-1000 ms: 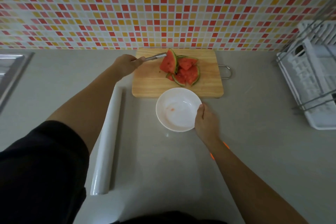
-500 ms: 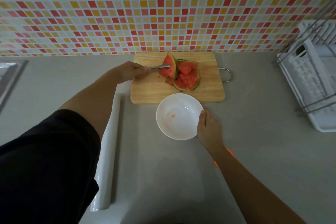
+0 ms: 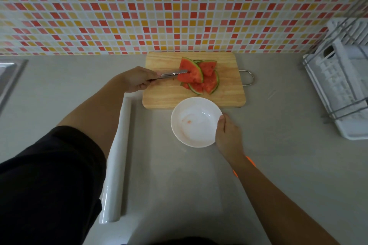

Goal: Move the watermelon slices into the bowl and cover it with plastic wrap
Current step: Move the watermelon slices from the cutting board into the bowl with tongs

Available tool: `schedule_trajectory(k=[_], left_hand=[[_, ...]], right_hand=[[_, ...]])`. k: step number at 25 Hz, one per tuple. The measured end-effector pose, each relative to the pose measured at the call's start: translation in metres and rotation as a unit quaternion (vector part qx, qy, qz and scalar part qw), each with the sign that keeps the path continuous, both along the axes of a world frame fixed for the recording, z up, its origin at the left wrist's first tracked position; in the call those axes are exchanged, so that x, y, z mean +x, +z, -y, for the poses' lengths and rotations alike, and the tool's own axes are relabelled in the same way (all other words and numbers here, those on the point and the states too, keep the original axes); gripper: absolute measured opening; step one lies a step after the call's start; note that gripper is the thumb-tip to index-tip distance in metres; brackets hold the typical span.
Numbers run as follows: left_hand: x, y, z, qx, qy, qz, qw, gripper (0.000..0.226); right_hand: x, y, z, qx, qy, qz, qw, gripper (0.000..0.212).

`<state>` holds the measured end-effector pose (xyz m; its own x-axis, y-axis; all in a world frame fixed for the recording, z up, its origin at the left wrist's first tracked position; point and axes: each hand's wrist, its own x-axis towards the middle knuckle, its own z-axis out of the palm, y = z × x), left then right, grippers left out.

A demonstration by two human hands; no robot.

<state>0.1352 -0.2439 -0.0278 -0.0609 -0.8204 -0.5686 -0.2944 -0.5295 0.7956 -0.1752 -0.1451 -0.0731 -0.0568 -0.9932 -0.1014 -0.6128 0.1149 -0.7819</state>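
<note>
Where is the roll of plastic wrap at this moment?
In the head view, the roll of plastic wrap lies on the counter, left of the white bowl, partly under the left forearm.

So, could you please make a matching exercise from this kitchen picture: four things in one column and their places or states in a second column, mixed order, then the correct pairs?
Things:
1. bowl
2. tongs
3. plastic wrap roll
4. watermelon slices

Places or states:
A. piled on the cutting board
B. lying on the counter under the left arm
C. steadied at its rim by the right hand
D. held in the left hand, closed on one slice

Pairs: 1-C, 2-D, 3-B, 4-A
</note>
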Motion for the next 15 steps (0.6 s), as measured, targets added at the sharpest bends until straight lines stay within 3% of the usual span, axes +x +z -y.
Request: schedule_trajectory(k=[6,9,11,14,15], left_hand=[[-0.001,0.006,-0.007,-0.04,0.04,-0.039,0.998,0.023],[0.006,0.029,-0.022,-0.053,-0.009,-0.036,0.998,0.029],[0.003,0.041,-0.037,-0.038,-0.08,0.021,0.996,0.037],[-0.024,0.048,-0.058,-0.036,-0.198,0.117,0.973,0.014],[-0.034,0.049,-0.061,-0.039,-0.221,0.14,0.965,0.016]], right_hand=[[0.001,-0.001,0.0,-0.006,-0.007,0.006,1.0,0.03],[0.0,-0.002,0.001,0.007,-0.013,0.016,1.0,0.031],[-0.001,-0.002,0.001,0.007,-0.015,0.021,1.0,0.033],[0.0,-0.002,0.002,0.001,-0.011,0.012,1.0,0.034],[0.0,-0.001,0.002,0.001,-0.01,0.007,1.0,0.034]])
